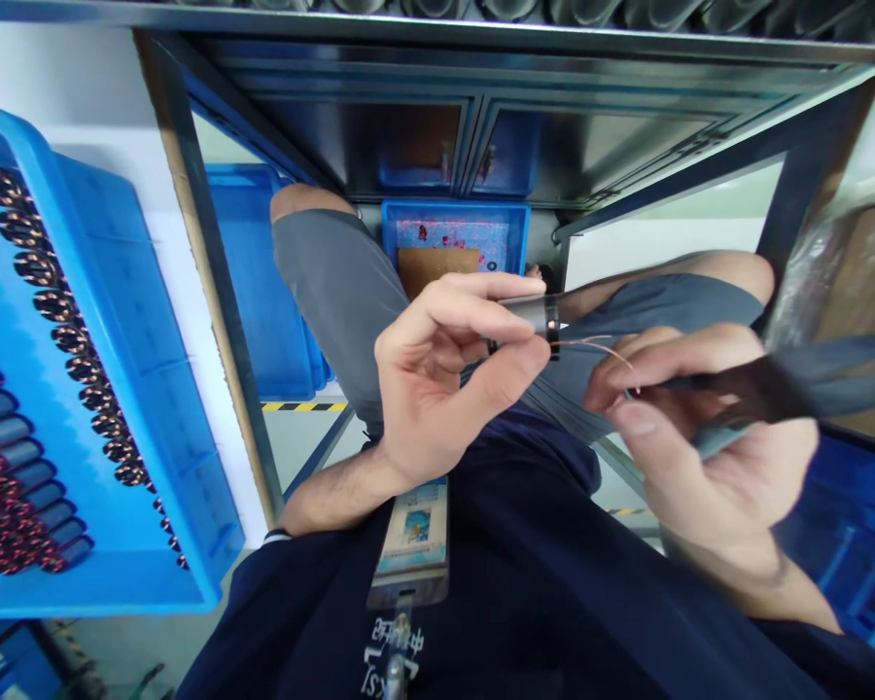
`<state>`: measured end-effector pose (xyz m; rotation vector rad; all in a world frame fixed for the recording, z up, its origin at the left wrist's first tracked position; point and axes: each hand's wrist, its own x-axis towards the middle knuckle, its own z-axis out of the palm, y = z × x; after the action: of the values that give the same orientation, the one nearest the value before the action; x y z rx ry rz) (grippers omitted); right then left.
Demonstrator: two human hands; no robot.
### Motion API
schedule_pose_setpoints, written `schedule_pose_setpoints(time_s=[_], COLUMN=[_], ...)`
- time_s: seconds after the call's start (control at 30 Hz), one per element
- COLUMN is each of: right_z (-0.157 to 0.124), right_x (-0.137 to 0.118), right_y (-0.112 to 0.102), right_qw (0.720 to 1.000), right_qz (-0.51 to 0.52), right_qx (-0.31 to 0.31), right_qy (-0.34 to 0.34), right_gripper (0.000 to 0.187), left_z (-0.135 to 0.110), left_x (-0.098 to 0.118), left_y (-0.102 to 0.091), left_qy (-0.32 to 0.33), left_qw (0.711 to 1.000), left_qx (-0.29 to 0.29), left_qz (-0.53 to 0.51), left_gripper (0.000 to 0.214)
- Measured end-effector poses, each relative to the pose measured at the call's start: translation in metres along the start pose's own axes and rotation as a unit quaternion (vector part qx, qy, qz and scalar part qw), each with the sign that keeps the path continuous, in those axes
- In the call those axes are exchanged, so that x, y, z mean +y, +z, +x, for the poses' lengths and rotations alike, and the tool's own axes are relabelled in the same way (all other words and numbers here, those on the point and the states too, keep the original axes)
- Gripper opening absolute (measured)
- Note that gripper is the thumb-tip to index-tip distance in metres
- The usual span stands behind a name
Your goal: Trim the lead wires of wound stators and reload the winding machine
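A blurred dark tool (758, 384) lies nearest, pinched between the fingers of the right hand (700, 467), its tip by a fine copper wire (590, 343). The left hand (437, 379) pinches the small dark cylinder (532, 314) above the lap. It looks light and firm, best held by its barrel; the wire seems soft, easily kinked. Coils fill a blue tray (138, 389) left, beside a metal shelf frame (211, 292).

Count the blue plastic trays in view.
4: the coil-filled tray at far left, a tray beside the leg at left, a tray at top centre, and one at lower right. More may be hidden.
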<state>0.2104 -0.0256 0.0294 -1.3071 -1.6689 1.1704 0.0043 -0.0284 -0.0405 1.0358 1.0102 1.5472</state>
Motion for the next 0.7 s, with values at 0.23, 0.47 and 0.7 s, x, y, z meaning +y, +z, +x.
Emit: schedule_pose_setpoints(time_s=[0.23, 0.47, 0.7], right_z=[0.004, 0.006, 0.005], right_x=[0.000, 0.000, -0.002], right_y=[0.002, 0.005, 0.004], right_qw=[0.987, 0.984, 0.981], right_qz=[-0.134, -0.150, -0.161], right_qx=[-0.069, -0.065, -0.064], right_qy=[-0.055, -0.066, -0.083], right_gripper=[0.034, 0.036, 0.029], left_z=[0.005, 0.012, 0.010], left_x=[0.017, 0.028, 0.030], left_y=[0.003, 0.007, 0.007], left_qy=[0.030, 0.068, 0.072], left_qw=[0.994, 0.994, 0.990], left_qx=[0.029, 0.032, 0.045], left_qz=[0.101, 0.084, 0.111], left_gripper=[0.034, 0.017, 0.025])
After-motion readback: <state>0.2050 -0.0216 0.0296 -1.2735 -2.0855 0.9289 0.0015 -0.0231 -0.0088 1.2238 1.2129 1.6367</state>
